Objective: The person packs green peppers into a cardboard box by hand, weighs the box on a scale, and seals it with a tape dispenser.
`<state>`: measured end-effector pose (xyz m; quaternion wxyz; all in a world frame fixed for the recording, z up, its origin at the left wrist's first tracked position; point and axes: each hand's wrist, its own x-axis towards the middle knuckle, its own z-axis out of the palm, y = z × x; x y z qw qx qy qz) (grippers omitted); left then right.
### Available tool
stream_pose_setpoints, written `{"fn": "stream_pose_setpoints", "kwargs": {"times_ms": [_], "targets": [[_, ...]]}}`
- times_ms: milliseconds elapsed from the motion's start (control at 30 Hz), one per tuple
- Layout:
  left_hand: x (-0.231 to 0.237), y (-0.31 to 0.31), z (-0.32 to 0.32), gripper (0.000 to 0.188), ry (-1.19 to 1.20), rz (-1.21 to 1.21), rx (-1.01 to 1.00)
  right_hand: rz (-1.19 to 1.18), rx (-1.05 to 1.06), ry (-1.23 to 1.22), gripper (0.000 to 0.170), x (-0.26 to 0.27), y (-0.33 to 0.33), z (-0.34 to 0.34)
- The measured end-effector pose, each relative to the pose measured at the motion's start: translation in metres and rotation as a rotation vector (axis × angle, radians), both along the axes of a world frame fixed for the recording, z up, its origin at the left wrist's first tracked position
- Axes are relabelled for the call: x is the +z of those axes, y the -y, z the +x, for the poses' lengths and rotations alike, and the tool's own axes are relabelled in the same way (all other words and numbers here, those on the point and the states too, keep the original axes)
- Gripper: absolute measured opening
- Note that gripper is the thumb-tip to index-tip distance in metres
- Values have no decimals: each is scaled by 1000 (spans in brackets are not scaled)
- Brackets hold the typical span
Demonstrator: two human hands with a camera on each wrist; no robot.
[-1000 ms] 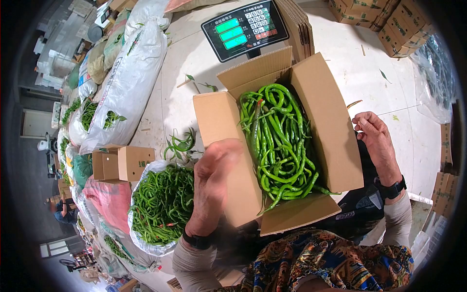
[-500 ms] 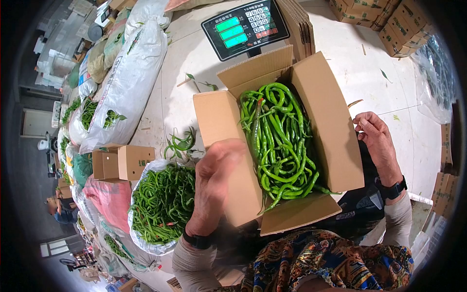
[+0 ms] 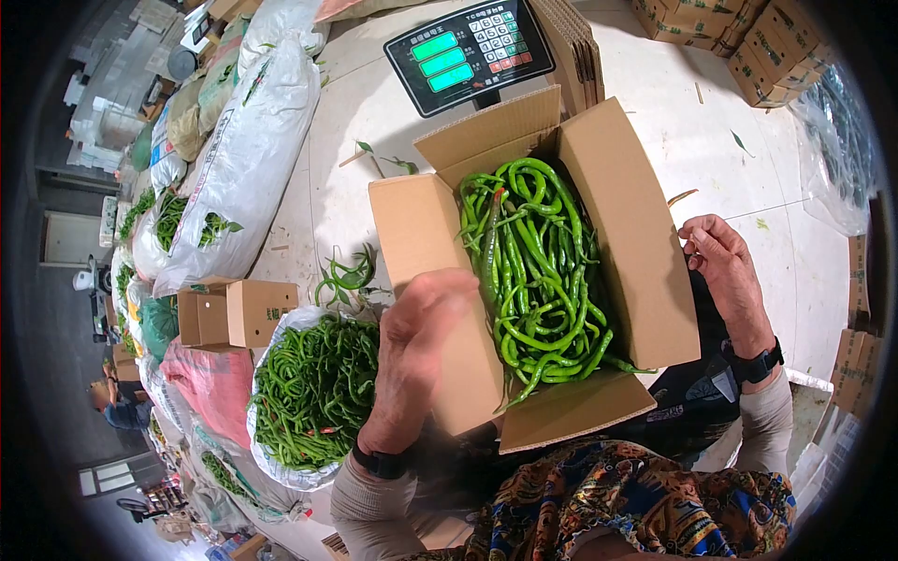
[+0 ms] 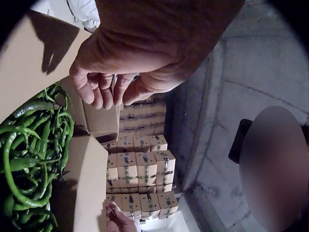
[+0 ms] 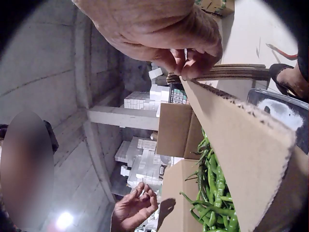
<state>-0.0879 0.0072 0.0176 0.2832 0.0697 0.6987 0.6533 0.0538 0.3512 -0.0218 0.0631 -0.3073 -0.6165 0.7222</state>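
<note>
An uncovered cardboard box (image 3: 645, 271) with its flaps raised holds long green chili peppers (image 3: 543, 271), one of them reddish at its tip. My left hand (image 3: 412, 346) hovers by the box's left flap (image 3: 421, 224), slightly blurred. In the left wrist view its fingers hang loosely curled with nothing between them. Just outside the right flap is my right hand (image 3: 725, 271), thumb and fingers loosely bent. The right wrist view has its fingertips (image 5: 193, 67) overlapping the flap's top corner. Behind the box stands a scale display (image 3: 470, 56) with lit green screens.
At left, a white sack (image 3: 271, 449) brims with green chilies beside a small cardboard box (image 3: 238, 313). Long white sacks (image 3: 253, 159) lie farther back. Flattened cartons (image 3: 566, 47) stand behind the display. Closed cartons (image 3: 781, 51) and clear plastic wrap (image 3: 832, 150) are at right.
My left hand has shifted slightly right beside the flap. The right hand, the box and the chilies have stayed nearly in place.
</note>
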Motion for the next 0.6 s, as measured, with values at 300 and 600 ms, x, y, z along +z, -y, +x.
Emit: {"fn": "stream_pose_setpoints", "kwargs": {"times_ms": [300,600], "targets": [[-4,-1,-1,26,-23,-15,-18,-1,10,-6,13,0,0,1],[-5,-2,0,26,-40,-27,-35,-9,8,3,13,3,0,1]]}}
